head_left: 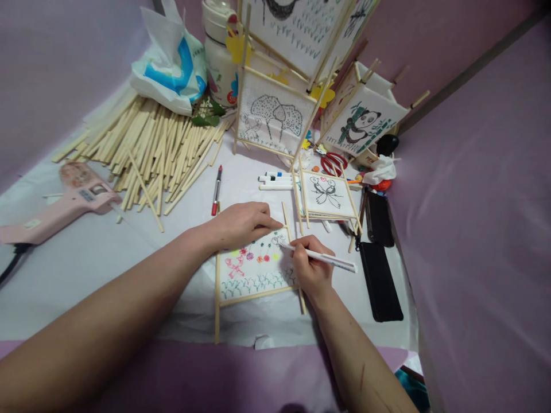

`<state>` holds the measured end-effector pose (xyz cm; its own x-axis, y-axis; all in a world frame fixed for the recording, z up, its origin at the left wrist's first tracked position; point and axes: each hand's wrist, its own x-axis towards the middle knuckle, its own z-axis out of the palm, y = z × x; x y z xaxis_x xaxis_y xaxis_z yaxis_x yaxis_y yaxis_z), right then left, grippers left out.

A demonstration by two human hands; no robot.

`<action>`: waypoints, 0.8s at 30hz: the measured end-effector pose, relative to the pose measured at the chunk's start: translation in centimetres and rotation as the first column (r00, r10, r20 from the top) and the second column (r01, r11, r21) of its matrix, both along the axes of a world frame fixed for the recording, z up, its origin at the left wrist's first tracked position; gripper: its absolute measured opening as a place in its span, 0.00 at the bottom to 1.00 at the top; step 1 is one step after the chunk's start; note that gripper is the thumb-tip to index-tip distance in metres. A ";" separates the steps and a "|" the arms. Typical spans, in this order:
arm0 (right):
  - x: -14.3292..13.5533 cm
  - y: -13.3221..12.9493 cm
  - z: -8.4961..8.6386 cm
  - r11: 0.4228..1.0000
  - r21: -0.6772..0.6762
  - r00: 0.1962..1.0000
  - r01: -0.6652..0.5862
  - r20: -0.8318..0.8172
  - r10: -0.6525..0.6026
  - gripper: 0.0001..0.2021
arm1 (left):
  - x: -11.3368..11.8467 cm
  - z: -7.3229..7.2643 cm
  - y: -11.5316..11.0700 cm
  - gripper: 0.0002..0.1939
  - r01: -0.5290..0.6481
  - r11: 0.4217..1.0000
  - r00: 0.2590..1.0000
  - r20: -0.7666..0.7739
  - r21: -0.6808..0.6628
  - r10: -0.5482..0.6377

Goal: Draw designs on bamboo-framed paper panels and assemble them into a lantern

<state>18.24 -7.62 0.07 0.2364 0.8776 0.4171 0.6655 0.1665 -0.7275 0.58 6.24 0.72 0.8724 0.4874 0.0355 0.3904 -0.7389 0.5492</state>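
A stick-framed panel [258,281] lies in front of me, drawn with a red figure, coloured flowers and teal grass. My left hand [245,225] rests palm down across its top edge, index finger stretched to the top right corner; its other fingers are partly hidden. In my right hand [314,267] is a white marker pen [336,261], gripped like a writing tool. The pen's tip meets the panel near a small dark outline drawing [278,240] at the upper right. Beyond my left hand lies a red-capped marker [217,190].
Wooden sticks [159,149] are heaped at the back left, near a pink glue gun [77,198]. Stick-framed lanterns [275,115] stand behind, with a smaller frame [327,195], white markers [275,182] and red-handled scissors [333,163]. Two dark phones [381,281] lie at the right.
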 end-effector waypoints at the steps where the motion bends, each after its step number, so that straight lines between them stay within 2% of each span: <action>1: 0.0 0.0 0.0 1.000 0.014 1.000 0.005 0.000 -0.005 0.10 | 0.0 0.0 0.0 0.16 0.000 1.000 1.000 0.000 -0.002 0.000; 8: 0.2 -0.1 -0.4 1.000 0.020 1.000 0.008 -0.023 -0.007 0.09 | 0.1 0.2 -0.1 0.16 -0.008 1.000 1.000 -0.024 -0.009 0.008; 24: 0.0 0.0 0.0 0.999 -0.015 0.999 -0.036 -0.007 0.036 0.10 | 0.2 0.1 -0.1 0.16 -0.007 1.000 1.000 -0.016 -0.008 0.007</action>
